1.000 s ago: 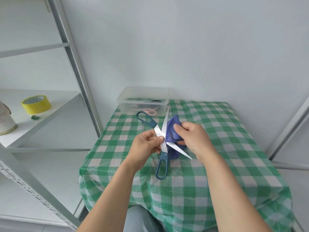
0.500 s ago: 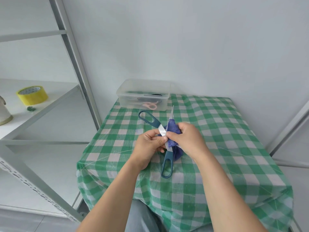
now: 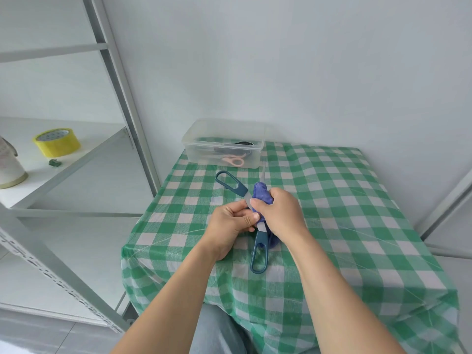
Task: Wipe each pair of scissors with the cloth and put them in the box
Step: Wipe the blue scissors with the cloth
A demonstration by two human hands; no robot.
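The bench (image 3: 344, 200), under a green-and-white checked cover, fills the centre and right of the frame. Its left edge drops off toward the floor, its near edge hangs over the person's lap, and its far edge meets the wall (image 3: 281, 60). The right half of the cover is open room.

A clear box (image 3: 194, 149) stands at the far left corner of the bench, against the wall, with pink scissors (image 3: 235, 159) and a dark item inside. A grey rack upright (image 3: 120, 85) runs down the left of the frame, close to the bench's left edge. Its shelf (image 3: 84, 149) carries a yellow tape roll (image 3: 56, 141), a small green scrap (image 3: 54, 163) and a pale vessel (image 3: 10, 169) cut by the frame edge.

The blue-handled scissors (image 3: 260, 242) are held spread open above the middle of the bench, in front of the box. One loop points to the upper left and the other toward the bottom of the frame. A thin blade tip rises toward the box's right corner. The left hand (image 3: 229, 226) pinches the scissors near the pivot, thumb and fingers curled. The right hand (image 3: 281, 213) grips the purple cloth (image 3: 260, 194), its fingers closed round it where it bunches over a blade. The two hands touch.
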